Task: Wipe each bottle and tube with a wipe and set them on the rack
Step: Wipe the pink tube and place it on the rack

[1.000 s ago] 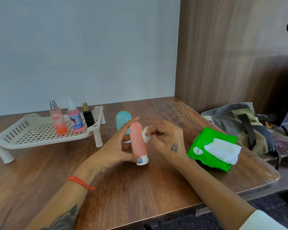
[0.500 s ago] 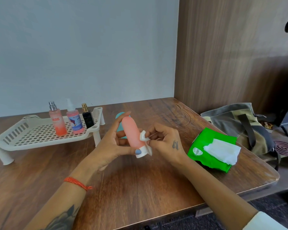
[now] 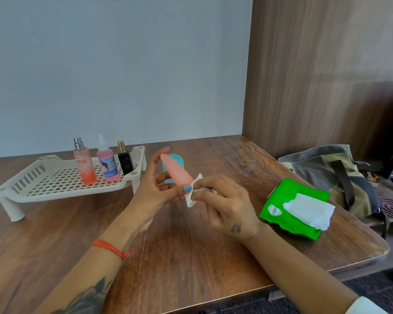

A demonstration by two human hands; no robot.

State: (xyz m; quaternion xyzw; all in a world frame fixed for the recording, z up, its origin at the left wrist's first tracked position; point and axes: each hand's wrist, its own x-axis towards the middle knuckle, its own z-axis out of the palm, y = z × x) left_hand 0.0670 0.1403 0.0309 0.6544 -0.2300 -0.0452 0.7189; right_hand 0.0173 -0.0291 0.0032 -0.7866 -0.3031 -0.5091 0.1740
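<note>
My left hand holds a pink tube above the table, tilted with its rounded end up and to the left. My right hand pinches a small white wipe against the tube's lower cap end, which the wipe hides. Behind the tube a blue tube stands on the table, mostly hidden. On the cream rack at the left stand an orange spray bottle, a pink pump bottle and a small black bottle.
A green wipe pack with a white wipe pulled out lies at the table's right. Beyond the table edge sits a grey and olive bag. A wood panel wall rises at the right.
The pink tube has tilted further, top leaning left and away. My right hand with the wipe slid from the tube's middle down to its cap end.
</note>
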